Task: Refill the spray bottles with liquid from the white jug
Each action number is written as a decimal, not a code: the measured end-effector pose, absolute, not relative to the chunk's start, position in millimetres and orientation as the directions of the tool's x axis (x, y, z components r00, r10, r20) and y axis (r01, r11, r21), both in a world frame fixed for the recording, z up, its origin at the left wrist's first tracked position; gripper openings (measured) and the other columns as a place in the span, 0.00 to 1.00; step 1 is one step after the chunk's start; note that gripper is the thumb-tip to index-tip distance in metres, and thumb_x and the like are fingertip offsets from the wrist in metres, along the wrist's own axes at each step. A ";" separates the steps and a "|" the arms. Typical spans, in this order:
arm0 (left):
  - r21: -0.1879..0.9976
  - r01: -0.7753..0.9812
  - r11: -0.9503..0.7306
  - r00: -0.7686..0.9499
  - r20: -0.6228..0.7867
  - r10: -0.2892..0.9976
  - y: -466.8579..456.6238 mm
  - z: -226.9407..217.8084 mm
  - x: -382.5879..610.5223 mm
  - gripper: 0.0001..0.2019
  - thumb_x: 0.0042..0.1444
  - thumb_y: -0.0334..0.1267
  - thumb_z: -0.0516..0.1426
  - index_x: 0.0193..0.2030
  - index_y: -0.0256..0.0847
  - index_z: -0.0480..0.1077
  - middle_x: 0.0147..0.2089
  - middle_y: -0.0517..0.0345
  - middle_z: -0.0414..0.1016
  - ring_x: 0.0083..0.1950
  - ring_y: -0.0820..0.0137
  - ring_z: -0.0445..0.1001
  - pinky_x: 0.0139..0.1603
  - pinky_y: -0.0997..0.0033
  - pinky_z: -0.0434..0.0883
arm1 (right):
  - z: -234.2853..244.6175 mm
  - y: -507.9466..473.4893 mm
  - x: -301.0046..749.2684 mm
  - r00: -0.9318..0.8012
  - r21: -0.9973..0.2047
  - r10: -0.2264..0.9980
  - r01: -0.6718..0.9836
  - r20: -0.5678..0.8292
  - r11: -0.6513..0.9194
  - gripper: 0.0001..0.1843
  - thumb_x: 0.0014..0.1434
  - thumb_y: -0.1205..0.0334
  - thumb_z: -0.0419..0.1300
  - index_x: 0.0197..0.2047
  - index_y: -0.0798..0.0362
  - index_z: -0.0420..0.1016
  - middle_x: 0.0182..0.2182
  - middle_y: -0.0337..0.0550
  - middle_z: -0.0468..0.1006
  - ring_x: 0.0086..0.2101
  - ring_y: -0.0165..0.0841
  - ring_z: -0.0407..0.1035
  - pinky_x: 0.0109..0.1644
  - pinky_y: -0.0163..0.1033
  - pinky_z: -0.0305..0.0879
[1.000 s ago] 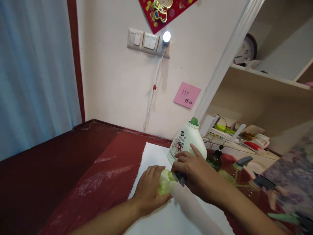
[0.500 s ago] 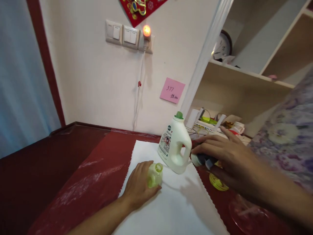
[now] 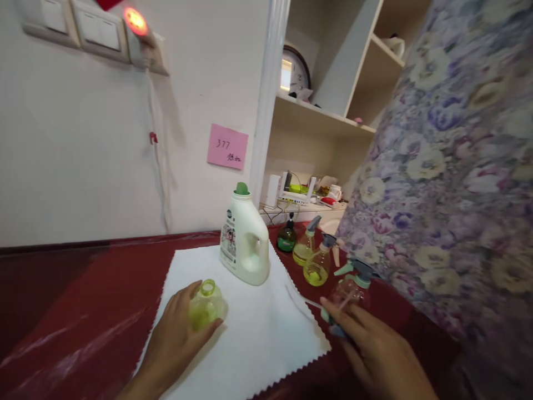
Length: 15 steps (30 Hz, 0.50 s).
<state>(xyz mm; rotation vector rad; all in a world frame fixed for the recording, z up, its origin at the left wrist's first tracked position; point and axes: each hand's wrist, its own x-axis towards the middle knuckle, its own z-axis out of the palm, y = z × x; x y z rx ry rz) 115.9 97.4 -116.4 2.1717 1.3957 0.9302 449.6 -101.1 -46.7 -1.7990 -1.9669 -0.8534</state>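
Note:
My left hand (image 3: 177,328) is wrapped round a small yellow-green spray bottle (image 3: 204,311), its open neck facing up, over a white cloth (image 3: 266,328). My right hand (image 3: 370,344) grips a spray nozzle head (image 3: 327,319), mostly hidden by the fingers, with its thin dip tube (image 3: 300,305) reaching left over the cloth's edge. Beyond the left hand a large pale-green detergent jug (image 3: 244,239) with a green cap stands upright on the cloth. Close behind my right hand is a clear spray bottle (image 3: 352,289) with a dark and green trigger head.
Two yellow spray bottles (image 3: 316,266) and a dark green pump bottle (image 3: 287,236) stand on the red tabletop (image 3: 95,300) at right. A floral curtain (image 3: 433,166) hangs beside them. A router (image 3: 291,197) sits on the shelf behind; a pink note (image 3: 227,146) is on the wall.
The view has swung right, bringing the row of bottles into sight. My right hand has lowered with the nozzle head, from beside the jug to the cloth's right edge. My left hand keeps its bottle.

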 end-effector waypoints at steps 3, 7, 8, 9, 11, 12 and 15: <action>0.649 0.635 -0.418 0.278 0.313 0.908 99.5 -116.7 115.6 0.37 0.56 0.61 0.59 0.67 0.46 0.55 0.66 0.45 0.65 0.66 0.47 0.66 0.66 0.42 0.67 | -95.5 -91.2 458.7 -0.086 0.180 0.826 0.984 0.557 -0.018 0.29 0.62 0.70 0.55 0.64 0.44 0.72 0.40 0.46 0.84 0.37 0.38 0.81 0.39 0.41 0.80; 0.676 0.622 -0.395 0.239 0.316 0.918 99.1 -114.8 118.4 0.39 0.54 0.64 0.59 0.66 0.46 0.57 0.65 0.44 0.67 0.65 0.44 0.66 0.66 0.37 0.66 | -131.1 -80.9 465.2 -0.018 0.192 0.807 0.974 0.590 -0.118 0.34 0.58 0.79 0.52 0.64 0.45 0.72 0.43 0.48 0.83 0.43 0.41 0.80 0.50 0.51 0.78; 0.680 0.622 -0.387 0.228 0.316 0.921 98.6 -114.2 119.1 0.39 0.54 0.64 0.59 0.66 0.46 0.57 0.65 0.43 0.67 0.66 0.44 0.66 0.66 0.35 0.66 | -135.2 -80.4 465.5 -0.018 0.194 0.810 0.974 0.586 -0.119 0.35 0.58 0.80 0.51 0.64 0.45 0.72 0.43 0.48 0.82 0.44 0.41 0.80 0.52 0.53 0.77; 0.683 0.623 -0.382 0.222 0.313 0.923 98.4 -113.9 119.5 0.38 0.54 0.64 0.59 0.66 0.46 0.57 0.65 0.43 0.66 0.66 0.44 0.66 0.66 0.35 0.66 | -137.9 -80.6 465.5 -0.019 0.192 0.816 0.975 0.578 -0.114 0.34 0.59 0.79 0.52 0.65 0.46 0.71 0.43 0.48 0.82 0.43 0.41 0.79 0.53 0.55 0.77; 0.687 0.627 -0.368 0.217 0.300 0.929 99.0 -114.1 119.5 0.38 0.54 0.64 0.59 0.66 0.46 0.57 0.66 0.43 0.66 0.66 0.44 0.66 0.66 0.33 0.65 | -140.5 -82.5 464.6 -0.019 0.180 0.831 0.979 0.556 -0.097 0.30 0.61 0.74 0.55 0.65 0.48 0.70 0.42 0.49 0.82 0.42 0.42 0.79 0.54 0.57 0.76; 0.689 0.627 -0.363 0.218 0.293 0.931 99.9 -114.7 119.2 0.38 0.53 0.64 0.59 0.65 0.47 0.57 0.66 0.43 0.66 0.66 0.44 0.66 0.67 0.33 0.65 | -141.0 -83.7 463.7 -0.015 0.173 0.837 0.980 0.548 -0.095 0.28 0.62 0.70 0.57 0.65 0.50 0.70 0.41 0.49 0.81 0.41 0.43 0.79 0.53 0.57 0.76; 0.698 0.618 -0.360 0.204 0.300 0.932 103.8 -117.4 118.2 0.39 0.50 0.66 0.60 0.64 0.49 0.58 0.64 0.43 0.68 0.66 0.42 0.66 0.67 0.33 0.65 | -140.8 -86.4 460.2 0.018 0.154 0.846 0.981 0.533 -0.118 0.30 0.59 0.64 0.64 0.65 0.50 0.70 0.42 0.51 0.82 0.42 0.45 0.79 0.53 0.58 0.76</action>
